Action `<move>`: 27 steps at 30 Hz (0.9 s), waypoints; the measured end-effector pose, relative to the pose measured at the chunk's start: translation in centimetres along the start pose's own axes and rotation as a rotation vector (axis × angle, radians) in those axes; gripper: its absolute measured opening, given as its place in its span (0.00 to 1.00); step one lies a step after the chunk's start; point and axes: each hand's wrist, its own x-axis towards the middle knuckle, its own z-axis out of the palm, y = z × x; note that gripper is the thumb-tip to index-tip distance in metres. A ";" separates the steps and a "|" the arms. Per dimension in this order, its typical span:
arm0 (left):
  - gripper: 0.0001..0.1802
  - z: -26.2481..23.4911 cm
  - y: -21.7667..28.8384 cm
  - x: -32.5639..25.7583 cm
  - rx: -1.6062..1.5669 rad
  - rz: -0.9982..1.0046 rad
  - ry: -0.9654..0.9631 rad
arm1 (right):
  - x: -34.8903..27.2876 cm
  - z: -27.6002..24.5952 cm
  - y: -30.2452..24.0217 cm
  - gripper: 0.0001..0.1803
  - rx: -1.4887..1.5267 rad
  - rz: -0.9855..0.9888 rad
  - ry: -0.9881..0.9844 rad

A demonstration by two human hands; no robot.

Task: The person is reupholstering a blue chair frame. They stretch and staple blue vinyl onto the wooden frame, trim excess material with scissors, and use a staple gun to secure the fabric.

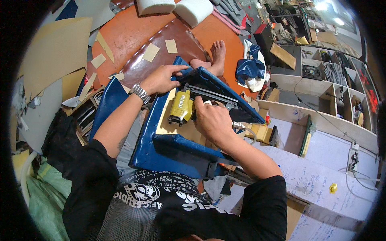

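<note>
A blue upholstered frame, padded along its sides, lies tilted on my lap with bare tan board inside. My right hand is wrapped round the handle of a yellow and black pneumatic staple gun. The gun lies inside the frame, its long dark magazine running along the far padded side. A hose fitting sticks out beyond my right wrist. My left hand, below a metal watch, grips the frame's far left corner, thumb on the near side and fingers over the blue covering. The gun's nose is partly hidden by the frame's edge.
Tan card pieces lie on the orange and brown sheets ahead, near a bare foot. White foam blocks are at the far edge. Right stand open wooden compartments; a blue covered panel leans at left.
</note>
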 end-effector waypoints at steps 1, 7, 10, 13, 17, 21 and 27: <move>0.38 0.0 0.0 0.0 -0.009 -0.009 -0.014 | 0.1 0.1 -0.2 0.11 0.005 -0.008 -0.012; 0.42 -0.5 -0.3 0.0 -0.041 0.002 -0.037 | 1.7 0.5 -1.1 0.15 0.039 -0.050 -0.043; 0.42 -0.9 -0.3 -0.1 -0.113 -0.019 -0.079 | 2.2 0.6 -1.3 0.13 0.083 -0.023 -0.063; 0.40 -1.3 0.0 -0.1 -0.193 -0.118 -0.111 | 2.7 0.4 -1.5 0.09 0.131 0.006 -0.035; 0.36 -1.8 0.4 -0.2 -0.355 -0.342 -0.120 | 3.3 -1.6 -0.6 0.10 0.150 0.013 -0.100; 0.29 -1.9 -0.3 -0.4 -0.222 -0.199 -0.092 | 2.7 -6.6 3.3 0.22 0.337 0.044 -0.222; 0.31 -0.2 -2.1 -0.8 -0.309 -0.024 -0.022 | 0.6 -11.3 7.3 0.29 1.304 0.370 -0.489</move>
